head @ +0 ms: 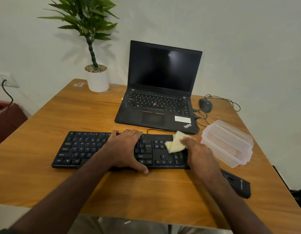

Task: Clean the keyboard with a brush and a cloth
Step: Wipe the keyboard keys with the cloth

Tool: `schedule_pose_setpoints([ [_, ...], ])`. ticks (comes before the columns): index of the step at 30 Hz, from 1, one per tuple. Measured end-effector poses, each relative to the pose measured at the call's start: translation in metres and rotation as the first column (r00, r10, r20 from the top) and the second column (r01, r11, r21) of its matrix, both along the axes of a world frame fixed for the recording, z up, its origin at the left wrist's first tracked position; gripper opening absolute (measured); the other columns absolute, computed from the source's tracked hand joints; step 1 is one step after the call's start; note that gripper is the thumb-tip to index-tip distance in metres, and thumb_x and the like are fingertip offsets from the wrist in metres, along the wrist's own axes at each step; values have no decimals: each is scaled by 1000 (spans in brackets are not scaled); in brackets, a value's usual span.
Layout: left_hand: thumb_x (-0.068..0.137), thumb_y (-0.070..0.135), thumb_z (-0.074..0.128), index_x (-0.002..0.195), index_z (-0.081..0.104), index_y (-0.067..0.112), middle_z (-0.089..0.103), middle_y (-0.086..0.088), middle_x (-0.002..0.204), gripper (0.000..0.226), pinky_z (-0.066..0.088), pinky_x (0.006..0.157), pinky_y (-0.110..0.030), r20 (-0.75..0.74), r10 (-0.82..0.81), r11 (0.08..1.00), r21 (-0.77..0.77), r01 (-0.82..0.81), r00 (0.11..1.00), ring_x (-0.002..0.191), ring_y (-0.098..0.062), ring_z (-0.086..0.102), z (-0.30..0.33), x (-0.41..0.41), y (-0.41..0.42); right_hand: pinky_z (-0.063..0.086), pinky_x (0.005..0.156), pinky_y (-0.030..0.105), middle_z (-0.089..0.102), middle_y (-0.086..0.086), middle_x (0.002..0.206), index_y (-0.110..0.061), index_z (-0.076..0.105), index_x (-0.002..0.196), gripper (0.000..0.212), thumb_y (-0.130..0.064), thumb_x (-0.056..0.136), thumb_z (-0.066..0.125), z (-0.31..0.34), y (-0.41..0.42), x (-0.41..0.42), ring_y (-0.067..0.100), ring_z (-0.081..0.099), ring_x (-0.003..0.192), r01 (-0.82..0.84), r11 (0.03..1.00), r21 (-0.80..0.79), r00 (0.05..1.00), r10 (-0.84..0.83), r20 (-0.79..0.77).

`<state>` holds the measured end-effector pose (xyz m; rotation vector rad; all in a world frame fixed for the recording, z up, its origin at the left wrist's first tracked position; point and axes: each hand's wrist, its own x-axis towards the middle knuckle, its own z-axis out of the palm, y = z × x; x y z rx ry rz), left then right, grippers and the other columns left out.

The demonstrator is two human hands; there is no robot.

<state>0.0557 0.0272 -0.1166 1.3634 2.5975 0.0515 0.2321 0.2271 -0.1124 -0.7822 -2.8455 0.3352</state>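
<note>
Head view looks down on a wooden table (45, 141) that fills most of the frame. A black keyboard (82, 149) lies across the lower middle, its long side running left to right. The person's left hand (124, 149) lies flat over the middle of the keyboard, fingers stretched toward its far edge and thumb hooked at the near edge, grasping nothing. The right hand (198, 154) sits over the keyboard's right end, near the number keys, with its fingers pressing a pale yellow cloth (175, 144) onto the keys; the fingers look fairly straight, though the blur there hides whether any curl round the fabric. The cloth is folded and lies just left of the fingertips.

Just right of the keyboard stands a clear plastic container (229, 142) with its lid on. A black flat object (237, 184) lies at the lower right, partly hidden by the right forearm; what it is cannot be told. Behind the keyboard, in the upper middle, an open black laptop (163, 78) shows a dark screen, and a cabled black mouse (205, 104) rests to its right. At the upper left of the table, a green plant in a white pot (97, 80) stands near the wall.
</note>
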Motion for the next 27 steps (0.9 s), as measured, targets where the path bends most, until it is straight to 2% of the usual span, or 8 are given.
schedule_pose_setpoints([
  [2,44,100,55,157,11,25,21,6,163,142,12,120,-54,2,-3,1000,-5,3,1000,148,-14,20,0,0,1,54,97,37,65,7,130,-26,52,143,48,-12,97,59,6,7,-6,22,63,112,84,996,-9,996,-85,-22],
  [5,45,99,55,157,11,25,21,7,163,141,12,119,-53,-2,0,1000,-8,0,1000,148,-14,20,1,1,2,54,99,38,64,8,131,-25,52,143,45,-14,99,56,10,-5,-12,23,62,114,45,999,-10,994,-46,-98],
  [8,45,99,55,157,11,26,21,7,163,141,12,120,-53,-1,3,1000,-8,-3,1000,148,-14,20,0,1,1,33,120,38,42,-2,156,-29,41,150,54,-18,100,57,-1,-22,-8,18,42,142,-105,994,29,994,105,-16],
  [10,44,100,54,157,12,25,22,6,163,141,13,120,-53,-2,1,1000,-6,-1,1000,148,-15,21,-1,0,1,25,123,34,35,-4,160,-29,37,152,56,-19,100,57,-5,-20,-5,14,34,147,-116,993,36,993,115,34],
  [13,44,100,54,156,13,25,22,6,162,142,13,120,-53,0,3,1000,0,-3,1000,148,-15,21,-1,0,1,47,107,37,56,4,144,-26,48,145,50,-13,98,59,2,-4,-12,21,58,125,3,1000,29,1000,-3,6],
  [16,43,101,53,156,13,25,23,6,162,142,13,121,-55,-2,17,1000,9,-17,1000,147,-16,22,-2,2,4,53,96,38,66,8,128,-23,53,141,46,-13,97,59,14,-3,-22,23,64,112,75,996,57,996,-73,-44],
  [22,45,101,52,157,11,23,20,5,163,143,11,121,-58,5,31,999,34,-31,1000,148,-16,19,-2,11,10,45,107,35,52,-2,148,-28,45,147,50,-18,99,57,8,-34,-26,19,53,130,-101,991,91,995,99,21],
  [27,43,104,47,158,1,27,10,5,167,146,-1,121,-58,4,67,991,117,-67,998,151,-13,12,-6,-7,-37,53,101,36,62,2,138,-28,54,142,43,-18,100,56,9,-21,-27,20,60,122,-81,996,38,996,82,-23],
])
